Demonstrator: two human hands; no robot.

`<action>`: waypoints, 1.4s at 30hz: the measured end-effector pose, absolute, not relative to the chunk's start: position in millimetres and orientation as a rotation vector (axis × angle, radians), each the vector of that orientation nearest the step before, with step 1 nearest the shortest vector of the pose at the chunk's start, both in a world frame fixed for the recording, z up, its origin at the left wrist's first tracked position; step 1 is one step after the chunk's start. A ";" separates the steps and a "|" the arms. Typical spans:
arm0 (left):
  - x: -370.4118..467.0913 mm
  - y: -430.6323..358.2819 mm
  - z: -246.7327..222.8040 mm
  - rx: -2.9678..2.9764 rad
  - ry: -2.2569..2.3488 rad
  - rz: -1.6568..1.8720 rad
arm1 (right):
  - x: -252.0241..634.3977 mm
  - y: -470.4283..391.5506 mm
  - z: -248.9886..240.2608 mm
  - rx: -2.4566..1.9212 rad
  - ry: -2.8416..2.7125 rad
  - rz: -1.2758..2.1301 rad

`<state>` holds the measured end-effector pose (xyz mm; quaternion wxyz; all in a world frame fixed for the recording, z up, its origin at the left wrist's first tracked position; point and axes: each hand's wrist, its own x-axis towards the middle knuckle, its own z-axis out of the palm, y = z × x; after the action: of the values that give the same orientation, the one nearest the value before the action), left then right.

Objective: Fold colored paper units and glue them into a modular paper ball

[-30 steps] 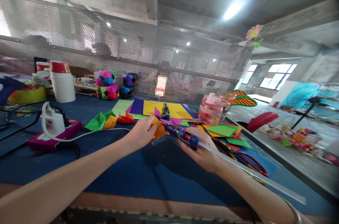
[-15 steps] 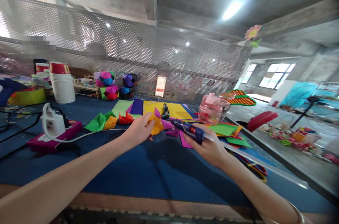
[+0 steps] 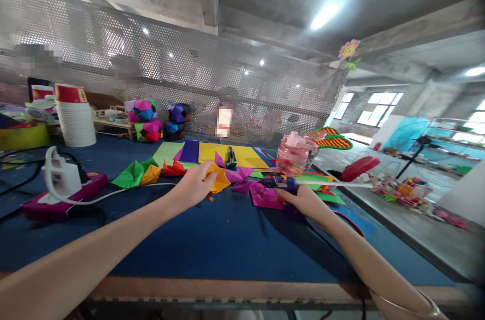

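My left hand (image 3: 195, 182) pinches an orange folded paper piece (image 3: 220, 180) above the blue table mat. Closed around the grip of a dark blue hot glue gun (image 3: 282, 183) is my right hand (image 3: 301, 198). A long clear glue stick (image 3: 341, 184) sticks out of the gun's back toward the right. The gun's front lies over a magenta paper sheet (image 3: 263, 196), apart from the orange paper; whether it touches the sheet I cannot tell. Purple folded paper (image 3: 239, 174) sits between my hands. Left of my left hand are red folded paper (image 3: 174, 168) and green folded paper (image 3: 133, 173).
A purple power strip (image 3: 89, 190) with a white plug and cables lies at left. Behind stand stacked paper cups (image 3: 78, 120), paper balls (image 3: 146, 125), a utility knife (image 3: 231, 157) on yellow sheets, and a pink jar (image 3: 294, 154). A mesh screen (image 3: 246, 77) borders the back.
My right hand has drawn the glue gun away from the orange paper, lowering it to the magenta sheet and turning it flatter. My left hand keeps the orange paper. The view has shifted slightly.
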<state>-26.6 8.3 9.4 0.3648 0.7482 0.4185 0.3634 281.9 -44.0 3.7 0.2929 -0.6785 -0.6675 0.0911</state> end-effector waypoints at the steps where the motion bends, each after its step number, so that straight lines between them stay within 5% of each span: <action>1: -26.5 8.1 9.5 1.927 1.084 0.929 | 281.4 -43.3 2.4 -1.786 -1.769 0.254; 11: -28.2 16.1 -3.3 1.949 1.039 0.931 | 288.5 -46.0 5.9 -1.863 -1.894 0.074; 19: -25.5 17.1 -7.2 1.914 1.009 0.922 | 271.7 -128.9 16.4 -2.023 -1.832 -0.459; 35: -18.0 0.9 3.4 1.818 0.786 0.860 | 181.6 -28.6 32.0 -1.213 -1.750 1.023; 42: -16.5 0.3 1.2 1.871 0.752 0.849 | 176.8 -36.9 24.6 -1.146 -1.590 1.207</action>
<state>-16.5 0.3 1.2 0.4590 0.7597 0.3052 0.3449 176.8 -36.9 24.6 0.4076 -0.4547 -0.6306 0.4790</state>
